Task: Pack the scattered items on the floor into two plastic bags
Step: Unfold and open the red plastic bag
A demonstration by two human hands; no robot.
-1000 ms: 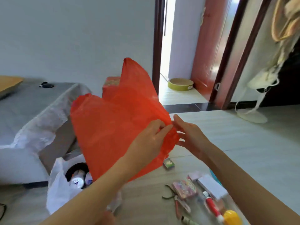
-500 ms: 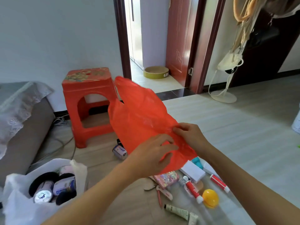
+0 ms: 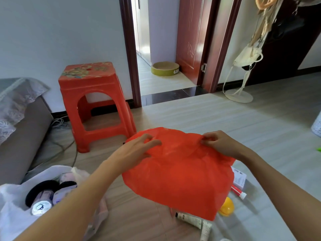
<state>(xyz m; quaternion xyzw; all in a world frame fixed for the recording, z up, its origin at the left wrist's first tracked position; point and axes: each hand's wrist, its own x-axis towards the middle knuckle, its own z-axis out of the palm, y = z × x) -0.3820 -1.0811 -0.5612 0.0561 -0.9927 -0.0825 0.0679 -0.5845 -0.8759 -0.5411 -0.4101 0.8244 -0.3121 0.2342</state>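
I hold a thin red plastic bag [image 3: 180,176] spread out over the floor. My left hand [image 3: 137,150] pinches its upper edge on the left; my right hand [image 3: 218,143] pinches the same edge on the right. The bag hides most of the loose items under it. Sticking out around it are a yellow round toy [image 3: 226,208], a red-and-white tube [image 3: 238,192], a white box [image 3: 239,177] and a white tube [image 3: 192,220]. A white plastic bag [image 3: 12,211] at the lower left holds several small containers and a black ring.
A red plastic stool [image 3: 92,103] stands by the wall beyond the bags. A grey sofa with a lace cover [image 3: 19,119] is at the left, with cables on the floor beside it. A doorway, a yellow bowl [image 3: 165,68] and a coat stand base [image 3: 238,96] are further back.
The red bag has dropped from in front of me to low over the floor items. My hands have moved apart along its edge, and the view has tilted downward.
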